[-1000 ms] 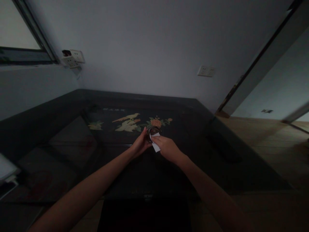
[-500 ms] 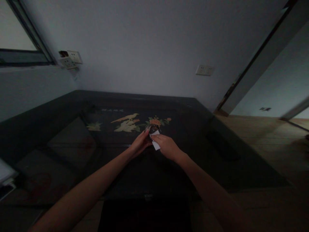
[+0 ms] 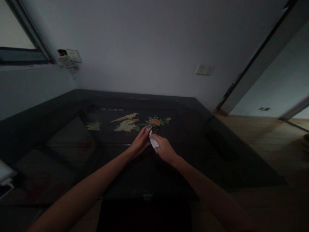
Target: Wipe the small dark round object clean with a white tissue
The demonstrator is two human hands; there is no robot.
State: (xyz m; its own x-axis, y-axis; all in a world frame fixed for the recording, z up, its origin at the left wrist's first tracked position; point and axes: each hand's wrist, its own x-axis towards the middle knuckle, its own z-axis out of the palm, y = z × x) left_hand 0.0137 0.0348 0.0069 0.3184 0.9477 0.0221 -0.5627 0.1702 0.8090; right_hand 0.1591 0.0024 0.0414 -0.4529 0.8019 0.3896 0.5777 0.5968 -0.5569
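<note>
My left hand (image 3: 140,140) is closed around the left side of a small, shiny, rounded glass-like object (image 3: 155,128); the dim light hides its exact kind. My right hand (image 3: 165,148) pinches a white piece of paper or tissue (image 3: 154,143) against the near side of that object. The paper's lower end hangs free below the right fingers. Both hands are close together over the middle of a dark glossy table (image 3: 188,148), just in front of its inlaid flower picture (image 3: 154,121).
A bird-like inlay (image 3: 125,124) lies left of the flowers. A dark flat oblong shape (image 3: 223,146) shows at the table's right. Wall sockets (image 3: 204,69) and a socket cluster (image 3: 70,58) are on the wall behind. A white object (image 3: 6,174) is at the left edge.
The white paper has turned and crumpled, now narrower and lying nearer the left fingers. My right hand has shifted slightly down; the shiny object looks a little turned.
</note>
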